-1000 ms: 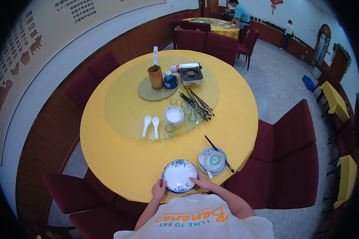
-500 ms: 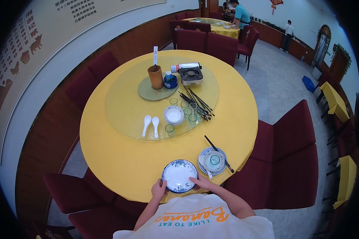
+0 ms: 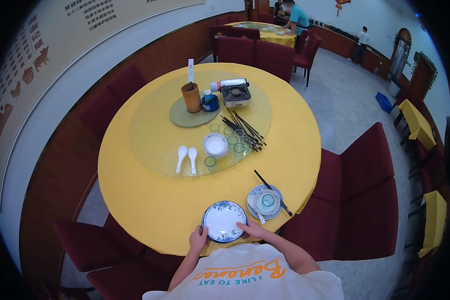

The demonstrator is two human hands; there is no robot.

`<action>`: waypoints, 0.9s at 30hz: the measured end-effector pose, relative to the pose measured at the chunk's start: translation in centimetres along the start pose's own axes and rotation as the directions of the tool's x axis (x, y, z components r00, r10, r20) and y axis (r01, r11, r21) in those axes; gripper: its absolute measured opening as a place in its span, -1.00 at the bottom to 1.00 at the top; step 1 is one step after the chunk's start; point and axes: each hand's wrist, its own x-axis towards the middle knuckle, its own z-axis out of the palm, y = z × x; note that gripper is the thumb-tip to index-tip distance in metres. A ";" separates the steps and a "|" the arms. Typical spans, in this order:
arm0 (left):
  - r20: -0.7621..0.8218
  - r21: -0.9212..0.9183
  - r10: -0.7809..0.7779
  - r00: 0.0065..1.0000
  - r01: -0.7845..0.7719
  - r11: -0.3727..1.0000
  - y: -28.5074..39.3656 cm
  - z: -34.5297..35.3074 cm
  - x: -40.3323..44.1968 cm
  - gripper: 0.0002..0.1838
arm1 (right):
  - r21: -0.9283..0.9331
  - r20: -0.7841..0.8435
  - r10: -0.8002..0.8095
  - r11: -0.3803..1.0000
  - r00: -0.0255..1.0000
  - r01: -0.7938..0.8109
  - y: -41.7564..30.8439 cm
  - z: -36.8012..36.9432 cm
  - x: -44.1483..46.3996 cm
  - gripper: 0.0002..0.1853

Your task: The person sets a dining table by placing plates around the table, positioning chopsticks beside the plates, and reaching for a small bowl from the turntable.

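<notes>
Both my hands grip a blue-and-white plate [image 3: 224, 220] near the front edge of the round table; its thick blue rim may be a stack. My left hand [image 3: 198, 239] holds the lower left rim, and my right hand [image 3: 252, 229] has its thumb over the right rim. Just right of it is a place setting: a patterned saucer [image 3: 258, 193] carrying a bowl with a small green glass [image 3: 267, 200], a white spoon [image 3: 259, 215] and black chopsticks [image 3: 285, 206].
On the glass turntable [image 3: 150, 145] stand stacked bowls [image 3: 215, 144], two white spoons [image 3: 187, 161], several green glasses [image 3: 239, 149], loose chopsticks [image 3: 244, 129], a wooden holder [image 3: 191, 97] and a portable stove [image 3: 236, 95]. Maroon chairs [image 3: 367, 165] surround the table. A person in teal [image 3: 298, 19] bends over another table.
The view has shifted slightly, so the table appears a little further left. Both hands keep their hold on the plate, with no clear movement over the table.
</notes>
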 end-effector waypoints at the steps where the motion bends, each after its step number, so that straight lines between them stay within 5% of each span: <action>1: 0.005 0.006 -0.002 1.000 0.002 1.000 0.0 0.0 0.1 -0.58 | -0.001 -0.003 -0.006 1.000 1.000 0.006 0.0 0.0 -0.1 -0.25; 13: 0.031 0.594 -0.102 0.994 0.063 0.802 5.3 -2.5 0.0 -0.34 | 0.005 -0.016 0.007 1.000 1.000 -0.007 -1.4 0.2 -1.1 -0.13; 27: 0.071 0.469 -0.093 0.993 0.049 0.882 4.0 -2.3 1.0 -0.40 | 0.124 0.021 0.056 0.991 0.998 -0.058 0.8 -0.4 0.0 -0.22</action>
